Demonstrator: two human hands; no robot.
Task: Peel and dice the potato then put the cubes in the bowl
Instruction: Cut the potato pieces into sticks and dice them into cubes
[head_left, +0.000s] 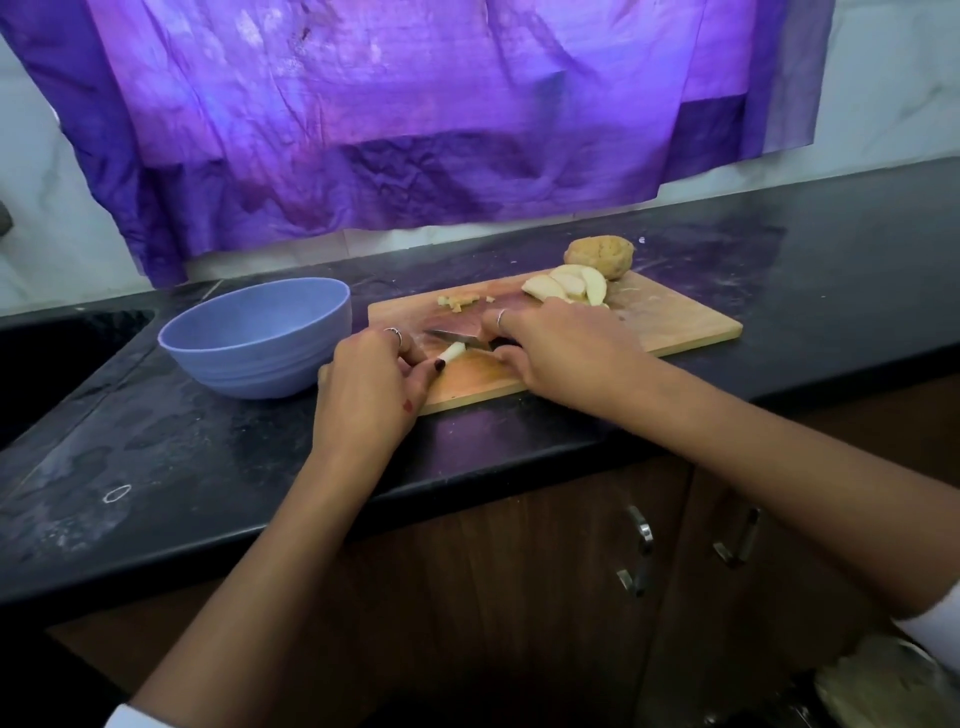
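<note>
Left hand (371, 384) pinches potato stick (451, 353) on board (675, 322), right hand (561, 348) grips knife (457, 335); stick's light, stiff, prob wet-slick, so hold near end, fingertips clear of blade.

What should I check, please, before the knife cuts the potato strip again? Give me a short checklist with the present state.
1. Left hand pinches the potato strip: ok.
2. Right hand grips the knife: ok.
3. Blade lies on the strip: cannot tell, the hands hide the contact.
4. Left fingertips away from the edge: cannot tell, they are very near.
5. Cutting board lies flat on the counter: ok.
6. Blue bowl stands beside the board, ready for cubes: ok.
</note>
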